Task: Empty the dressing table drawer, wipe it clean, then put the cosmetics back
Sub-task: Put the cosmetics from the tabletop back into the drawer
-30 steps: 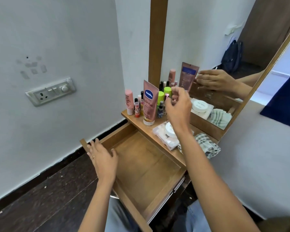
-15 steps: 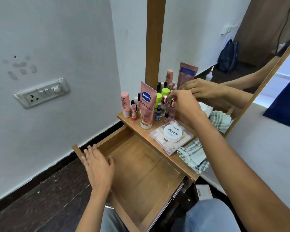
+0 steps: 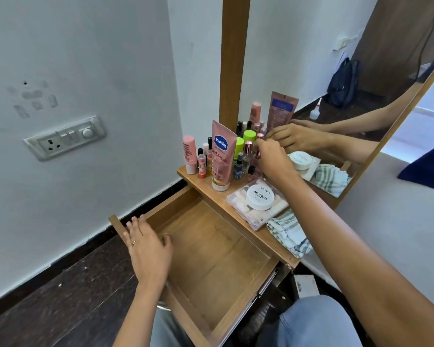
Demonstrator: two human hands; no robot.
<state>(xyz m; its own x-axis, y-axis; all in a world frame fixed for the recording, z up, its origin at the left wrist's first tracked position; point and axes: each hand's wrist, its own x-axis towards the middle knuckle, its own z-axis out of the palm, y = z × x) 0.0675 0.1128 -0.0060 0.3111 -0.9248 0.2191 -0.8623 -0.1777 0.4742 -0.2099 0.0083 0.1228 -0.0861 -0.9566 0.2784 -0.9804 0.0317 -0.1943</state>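
Quick progress check on the dressing table job: the drawer [image 3: 211, 259] is pulled right out and there's nothing in it, just bare wood with a few scuffy marks, so the emptying part looks done to us. All the cosmetics are up on the table [image 3: 201, 181] against the mirror [image 3: 336, 71]. The pink Vaseline tube [image 3: 222, 156] stands at the front of a crowd of little bottles and sticks, and a white nail polish tub [image 3: 260, 197] sits on a clear case [image 3: 254, 217] just beside them. The striped cloth [image 3: 290, 232] is bunched at the table's edge, half hanging off, and nobody's touching it. Honestly we can't tell whether the wipe has happened or not. Our left hand [image 3: 148, 249] lies flat on the drawer's near left corner, fingers straight and relaxed, thumb inside the wall, holding nothing. Our right hand [image 3: 273, 164] is in the bottle crowd, its fingers [image 3: 259, 146] pinched on a small pink-capped bottle [image 3: 258, 154] that's standing among the others. Could be the first one going back, could be one we're just fiddling with. Either way the whole put-back step is left, and maybe the wipe too.
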